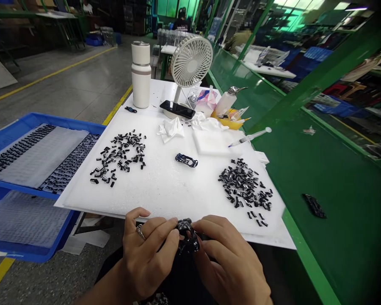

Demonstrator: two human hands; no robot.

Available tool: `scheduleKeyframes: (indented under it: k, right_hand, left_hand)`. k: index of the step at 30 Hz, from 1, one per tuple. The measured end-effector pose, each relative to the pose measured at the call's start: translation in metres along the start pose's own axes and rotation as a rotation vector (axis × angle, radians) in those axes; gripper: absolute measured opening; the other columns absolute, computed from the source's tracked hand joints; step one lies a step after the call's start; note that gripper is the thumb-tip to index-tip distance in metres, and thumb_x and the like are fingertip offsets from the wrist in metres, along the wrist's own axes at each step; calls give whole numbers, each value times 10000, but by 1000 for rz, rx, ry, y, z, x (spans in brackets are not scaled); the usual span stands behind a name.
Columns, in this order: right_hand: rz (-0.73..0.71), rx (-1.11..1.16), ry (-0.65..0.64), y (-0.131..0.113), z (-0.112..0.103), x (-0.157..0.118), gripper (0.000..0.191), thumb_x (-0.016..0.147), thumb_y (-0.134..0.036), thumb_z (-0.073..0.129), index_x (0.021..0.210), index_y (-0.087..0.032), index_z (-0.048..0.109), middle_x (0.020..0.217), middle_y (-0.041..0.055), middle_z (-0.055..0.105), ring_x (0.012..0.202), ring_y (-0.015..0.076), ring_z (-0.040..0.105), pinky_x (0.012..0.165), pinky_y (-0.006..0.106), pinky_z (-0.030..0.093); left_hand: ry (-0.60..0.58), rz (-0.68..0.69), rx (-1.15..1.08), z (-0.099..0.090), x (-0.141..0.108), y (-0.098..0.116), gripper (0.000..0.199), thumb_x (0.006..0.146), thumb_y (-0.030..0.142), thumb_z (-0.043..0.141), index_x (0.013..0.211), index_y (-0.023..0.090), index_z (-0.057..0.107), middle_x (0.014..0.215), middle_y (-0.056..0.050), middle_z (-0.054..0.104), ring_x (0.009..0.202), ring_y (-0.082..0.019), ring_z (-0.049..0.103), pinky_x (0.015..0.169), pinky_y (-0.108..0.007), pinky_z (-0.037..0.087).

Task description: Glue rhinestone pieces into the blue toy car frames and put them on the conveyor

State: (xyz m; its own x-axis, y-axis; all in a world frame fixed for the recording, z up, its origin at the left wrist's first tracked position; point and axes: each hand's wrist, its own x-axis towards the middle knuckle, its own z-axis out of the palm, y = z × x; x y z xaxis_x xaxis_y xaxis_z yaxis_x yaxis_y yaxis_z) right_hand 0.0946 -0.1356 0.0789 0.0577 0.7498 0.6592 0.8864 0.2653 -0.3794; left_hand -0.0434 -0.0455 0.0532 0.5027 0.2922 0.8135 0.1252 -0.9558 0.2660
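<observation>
Hands (152,252) holding car shell (188,243), long axis apparently fore-and-aft

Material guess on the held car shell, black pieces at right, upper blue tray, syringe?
Held car shell: glossy black; sharp highlights. Painted metal or plastic, can't tell.
Black pieces: shiny, bright glints; probably plastic, coated metal possible.
Upper blue tray: likely moulded plastic; uniform colour, smooth rim.
Syringe: likely plastic; pale, translucent-looking barrel.

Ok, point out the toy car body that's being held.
The black one between left hand and right hand; a dark blue one lies on the white table, another on the green surface, both untouched.
</observation>
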Motion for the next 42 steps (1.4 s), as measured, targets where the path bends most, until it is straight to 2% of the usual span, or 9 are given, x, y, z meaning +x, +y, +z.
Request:
scheduleKeyframes:
  k: [6,12,20,24,28,33,37,42]
  right_hand:
    - [-3,27,19,1,0,-1,142,849,-18,510,797,-144,547,835,104,621,783,157,578,629,302,534]
    - [-11,-13,6,2,0,-3,111,859,-38,513,824,-116,583,805,108,620,773,152,589,643,280,533]
    - [74,35,131,-5,3,-1,182,791,25,566,729,-141,528,797,89,639,739,130,587,606,254,533]
    - [82,33,129,-6,3,0,167,797,22,560,785,-143,538,784,81,639,722,124,589,602,249,538]
    - [41,-3,71,-5,3,-1,146,829,-2,527,833,-146,554,778,82,630,719,135,583,593,260,533]
    - [-3,-33,90,-1,6,-6,202,803,34,538,921,-130,544,802,105,620,741,161,576,592,287,524]
    - [30,121,127,5,9,-16,320,770,80,521,1016,-124,517,874,111,596,809,168,577,632,304,549]
    - [131,321,197,8,16,-26,432,752,121,502,1097,-140,489,924,98,590,866,169,595,663,310,560]
  left_hand:
    - [20,19,-13,0,3,0,68,892,-1,523,894,67,523,872,-154,714,777,-156,676,831,-444,414]
    - [31,-9,-31,3,1,1,80,899,8,506,905,81,539,905,-143,713,767,-148,663,839,-456,402]
    - [-42,-70,-42,3,-1,2,131,939,54,468,853,89,561,899,-111,719,753,-126,655,864,-440,365]
    - [0,-42,-44,4,0,0,94,919,32,477,908,96,546,922,-123,715,766,-141,659,848,-448,393]
    - [52,-2,-26,5,3,-1,100,881,2,514,930,86,535,910,-146,713,741,-155,664,806,-445,423]
    - [50,-18,-30,5,4,-1,110,863,2,558,930,87,572,914,-139,711,711,-155,653,805,-459,406]
    - [19,-42,-59,3,5,0,160,870,15,569,1014,84,582,931,-116,709,768,-167,651,844,-481,383]
    - [15,-68,-45,1,6,2,138,877,46,584,1007,85,559,900,-77,710,778,-150,642,882,-466,369]
